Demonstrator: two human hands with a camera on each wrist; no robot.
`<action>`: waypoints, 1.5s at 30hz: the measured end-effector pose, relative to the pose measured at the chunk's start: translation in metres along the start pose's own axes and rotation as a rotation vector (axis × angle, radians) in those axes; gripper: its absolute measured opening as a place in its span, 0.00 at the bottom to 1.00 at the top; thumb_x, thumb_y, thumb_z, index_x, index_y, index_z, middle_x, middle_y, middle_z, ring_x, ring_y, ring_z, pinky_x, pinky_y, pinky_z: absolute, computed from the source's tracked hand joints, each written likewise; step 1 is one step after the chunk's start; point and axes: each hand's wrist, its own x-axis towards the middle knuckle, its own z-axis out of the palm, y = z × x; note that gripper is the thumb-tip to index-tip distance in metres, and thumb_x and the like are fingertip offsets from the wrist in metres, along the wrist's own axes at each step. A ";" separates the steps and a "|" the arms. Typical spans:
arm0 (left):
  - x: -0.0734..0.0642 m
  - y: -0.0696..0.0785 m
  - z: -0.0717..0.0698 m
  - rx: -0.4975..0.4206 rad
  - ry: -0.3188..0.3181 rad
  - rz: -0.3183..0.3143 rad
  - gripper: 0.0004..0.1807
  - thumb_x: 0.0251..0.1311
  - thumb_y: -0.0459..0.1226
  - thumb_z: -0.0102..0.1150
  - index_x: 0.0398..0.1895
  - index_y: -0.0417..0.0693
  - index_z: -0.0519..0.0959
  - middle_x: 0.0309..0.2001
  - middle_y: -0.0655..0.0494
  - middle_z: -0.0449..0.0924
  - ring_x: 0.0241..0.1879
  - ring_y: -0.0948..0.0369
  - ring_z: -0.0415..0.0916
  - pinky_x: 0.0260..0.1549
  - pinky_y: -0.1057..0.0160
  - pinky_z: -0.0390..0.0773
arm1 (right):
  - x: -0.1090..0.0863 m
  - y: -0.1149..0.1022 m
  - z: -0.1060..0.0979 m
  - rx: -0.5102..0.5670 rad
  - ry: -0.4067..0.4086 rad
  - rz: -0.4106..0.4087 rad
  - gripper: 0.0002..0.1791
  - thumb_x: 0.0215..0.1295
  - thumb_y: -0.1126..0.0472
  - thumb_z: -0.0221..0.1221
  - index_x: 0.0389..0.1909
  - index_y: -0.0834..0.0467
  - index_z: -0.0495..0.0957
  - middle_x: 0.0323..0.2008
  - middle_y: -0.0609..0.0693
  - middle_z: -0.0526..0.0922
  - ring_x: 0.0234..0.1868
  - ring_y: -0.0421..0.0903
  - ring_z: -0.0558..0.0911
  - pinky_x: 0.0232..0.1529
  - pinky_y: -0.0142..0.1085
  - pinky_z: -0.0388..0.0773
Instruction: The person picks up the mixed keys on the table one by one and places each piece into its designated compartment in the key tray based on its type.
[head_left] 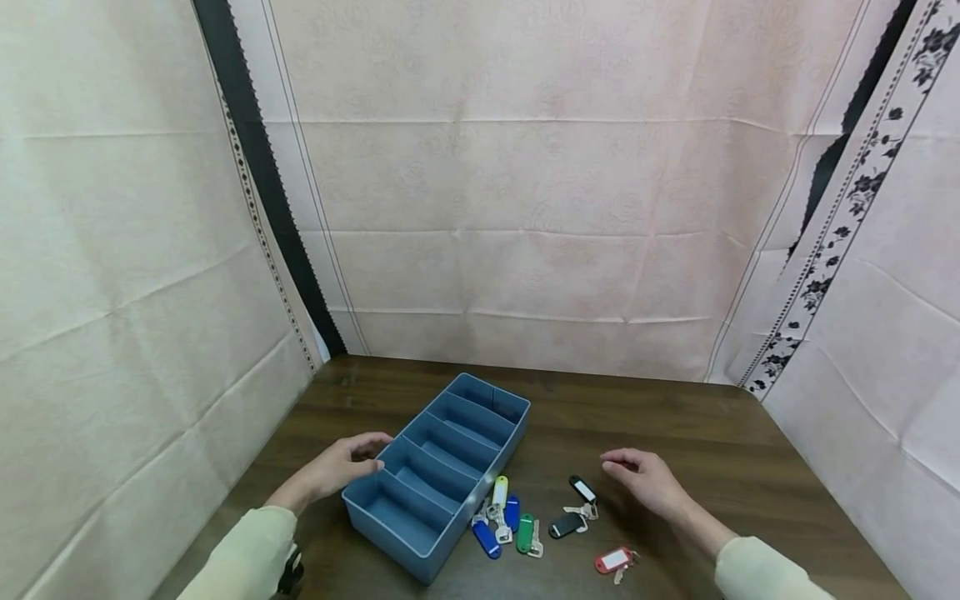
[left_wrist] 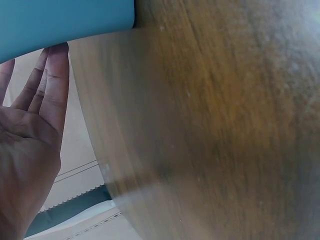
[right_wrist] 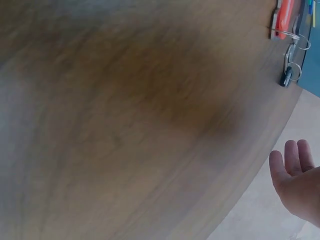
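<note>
A blue tray (head_left: 438, 557) with several compartments in a row lies slantwise on the table. My left hand (head_left: 333, 471) is at its left side, thumb and fingertips touching the wall near the rim. In the left wrist view, the fingers (left_wrist: 56, 82) reach fairly straight to the tray (left_wrist: 65, 22). My right hand (head_left: 647, 482) hovers to the right with loosely bent fingers and nothing in them. Nearest to it are two black key tags (head_left: 566, 525) with keys. A red key tag (head_left: 614, 560) with a key lies closer to me.
Along the tray's right side lie a yellow key tag (head_left: 500, 490), two blue key tags (head_left: 487, 540) and a green key tag (head_left: 525, 533), with keys among them. The brown wooden table (head_left: 600, 408) is bordered by pale cloth (head_left: 525, 208) at the back and sides.
</note>
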 end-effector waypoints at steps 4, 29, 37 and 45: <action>0.000 -0.001 0.000 0.001 0.006 -0.011 0.22 0.67 0.42 0.61 0.64 0.55 0.74 0.56 0.50 0.76 0.55 0.50 0.71 0.53 0.44 0.74 | -0.003 0.003 -0.002 0.001 -0.012 0.017 0.14 0.68 0.56 0.62 0.49 0.60 0.84 0.47 0.51 0.85 0.50 0.48 0.80 0.49 0.42 0.75; 0.000 0.002 0.000 0.004 0.013 -0.033 0.21 0.67 0.43 0.61 0.63 0.57 0.75 0.56 0.52 0.76 0.54 0.52 0.72 0.52 0.44 0.74 | -0.051 0.017 -0.018 -0.056 -0.166 -0.156 0.11 0.68 0.54 0.63 0.44 0.56 0.85 0.46 0.49 0.84 0.48 0.36 0.79 0.46 0.34 0.76; 0.001 0.003 0.000 0.020 0.027 -0.053 0.21 0.66 0.43 0.61 0.63 0.58 0.75 0.56 0.52 0.76 0.54 0.52 0.72 0.52 0.43 0.73 | -0.065 0.022 -0.023 -0.043 -0.235 -0.147 0.09 0.67 0.54 0.63 0.43 0.54 0.84 0.48 0.50 0.83 0.49 0.37 0.79 0.45 0.34 0.77; 0.000 0.002 0.000 0.019 0.007 -0.022 0.22 0.67 0.41 0.60 0.64 0.55 0.74 0.50 0.53 0.77 0.49 0.53 0.72 0.48 0.48 0.76 | -0.081 0.025 -0.018 -0.072 -0.239 -0.157 0.07 0.65 0.53 0.65 0.40 0.50 0.85 0.50 0.55 0.82 0.49 0.41 0.80 0.44 0.34 0.76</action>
